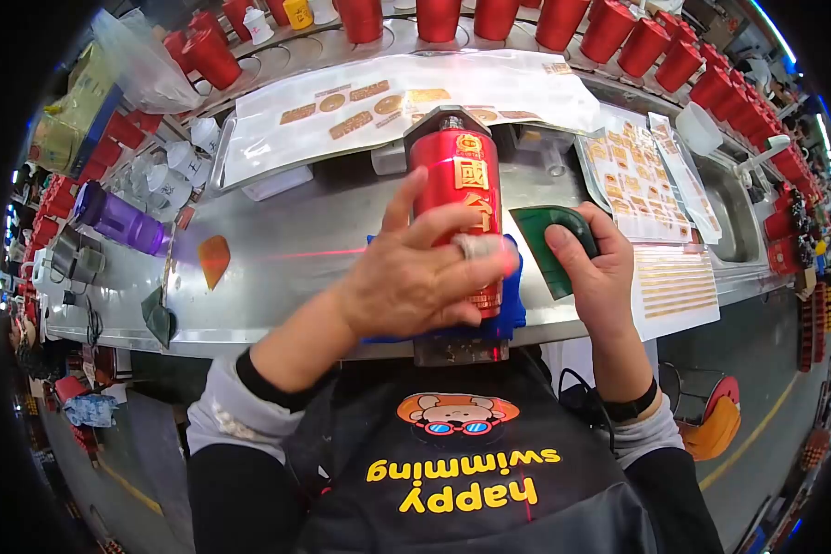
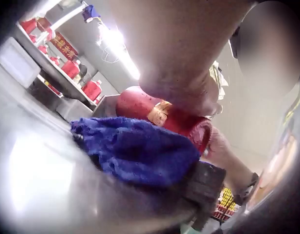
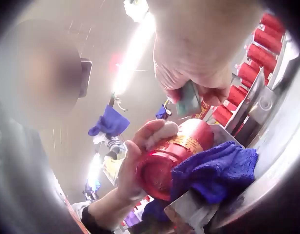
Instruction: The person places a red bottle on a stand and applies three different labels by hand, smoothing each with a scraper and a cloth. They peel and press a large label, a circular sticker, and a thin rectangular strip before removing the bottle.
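Steel is gleaming across the worktop [image 1: 286, 222], with rows of background bottles [image 1: 563, 23] curving along its far side and a white sheet [image 1: 526, 78] of gold stickers lying nearer. Close to the front edge, 1 red bottle [image 1: 443, 171] is lying on its side, its neck pointing toward the far side and its body resting on a blue cloth [image 2: 135, 151] over a dark support [image 2: 206, 185]. The left hand [image 1: 411, 277] is resting across the bottle, its fingers spreading fairly straight rather than curling round it; at least 1 finger is wearing a white wrap [image 1: 478, 245]. The right hand [image 1: 603, 272] is pinching a green scraper [image 1: 547, 242] between thumb and fingers, just beside the bottle and seemingly not touching it. Stiff and fairly heavy, perhaps glass, the bottle is probably calling for care against knocks; whether it is holding liquid, I cannot tell. Its glossy round side is looking slick and apt to roll, while the soft cloth is likely cushioning it. A broad palm on the plain flanks or base is promising the safest hold, since pinching the gold lettering [image 1: 471, 175] is risking lifted edges. The scraper is looking thin and light, best suiting a grip along its rounded back.
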{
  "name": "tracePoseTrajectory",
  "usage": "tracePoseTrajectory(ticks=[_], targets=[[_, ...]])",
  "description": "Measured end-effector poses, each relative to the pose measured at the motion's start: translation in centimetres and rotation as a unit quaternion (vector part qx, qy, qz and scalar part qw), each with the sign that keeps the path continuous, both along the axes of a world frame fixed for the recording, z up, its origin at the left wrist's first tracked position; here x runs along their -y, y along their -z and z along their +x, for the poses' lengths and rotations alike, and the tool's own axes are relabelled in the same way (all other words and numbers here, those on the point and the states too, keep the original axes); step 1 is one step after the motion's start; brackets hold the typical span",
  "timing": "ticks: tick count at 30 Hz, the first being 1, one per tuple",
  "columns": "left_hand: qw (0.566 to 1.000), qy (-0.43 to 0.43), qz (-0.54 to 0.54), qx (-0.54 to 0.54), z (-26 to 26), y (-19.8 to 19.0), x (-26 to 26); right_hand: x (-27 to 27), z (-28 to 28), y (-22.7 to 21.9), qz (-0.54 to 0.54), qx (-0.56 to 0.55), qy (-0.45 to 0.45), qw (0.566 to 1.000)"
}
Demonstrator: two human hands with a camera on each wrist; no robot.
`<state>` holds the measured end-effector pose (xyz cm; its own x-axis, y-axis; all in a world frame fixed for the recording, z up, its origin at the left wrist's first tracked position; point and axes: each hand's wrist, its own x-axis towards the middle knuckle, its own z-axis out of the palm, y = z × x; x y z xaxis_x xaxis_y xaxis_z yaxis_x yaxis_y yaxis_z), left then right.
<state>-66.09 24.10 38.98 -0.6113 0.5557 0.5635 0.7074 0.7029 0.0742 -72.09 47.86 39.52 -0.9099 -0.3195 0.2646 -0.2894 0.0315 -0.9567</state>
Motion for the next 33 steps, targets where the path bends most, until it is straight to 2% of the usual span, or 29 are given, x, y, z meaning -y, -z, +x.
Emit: tracePoseTrajectory(ticks=[2,6,9,10,11,13,15,17,18,19,21,22,25,26,30,33], targets=[[1.000,0.024,0.004,-0.009,-1.9,-0.7,0.5,-0.4,0.3,-0.1,0.002,0.009,0.015,1.000],[1.000,0.013,0.010,0.000,-2.7,-0.8,0.6,-0.8,0.5,-0.2,-0.021,0.024,0.000,0.999],[0.998,-0.011,0.054,-0.013,-1.0,-0.2,0.4,0.5,0.1,0.2,0.041,-0.116,-0.001,0.992],[0.998,-0.034,0.052,-0.006,0.1,0.4,0.5,0.8,0.7,-0.3,0.080,-0.205,0.021,0.975],[0.993,-0.056,0.105,0.010,1.2,1.5,0.3,0.9,1.2,0.0,0.104,-0.302,0.002,0.947],[0.971,-0.099,0.212,0.041,3.1,3.7,-0.1,0.6,2.1,-0.1,0.120,-0.429,-0.117,0.888],[0.965,-0.143,0.203,0.084,4.5,4.7,-0.3,0.1,2.5,-1.1,0.117,-0.362,-0.255,0.889],[0.954,-0.188,0.195,0.130,5.8,5.3,-0.9,0.3,1.6,-0.6,0.115,-0.325,-0.168,0.923],[0.949,-0.222,0.182,0.132,5.5,5.0,-1.3,0.9,0.8,-0.5,0.128,-0.369,-0.071,0.918],[0.952,-0.226,0.168,0.122,5.7,4.9,-1.3,1.0,0.4,-0.4,0.154,-0.426,-0.079,0.888],[0.957,-0.232,0.142,0.099,5.3,4.8,-1.0,0.7,1.9,-0.9,0.156,-0.421,-0.216,0.867],[0.955,-0.242,0.139,0.105,5.4,4.9,-1.1,0.0,2.5,-2.0,0.133,-0.325,-0.317,0.881],[0.951,-0.229,0.172,0.116,5.3,5.2,-1.3,-1.2,1.3,-0.7,0.125,-0.234,-0.189,0.945],[0.950,-0.226,0.177,0.123,5.4,5.3,-1.4,-0.7,0.6,0.3,0.120,-0.292,-0.129,0.940],[0.951,-0.214,0.187,0.125,5.1,5.9,-1.0,-2.1,2.0,1.3,0.052,-0.233,-0.324,0.916],[0.952,-0.218,0.169,0.133,5.4,5.7,-1.3,-1.8,1.7,1.5,0.108,-0.285,-0.130,0.943]])
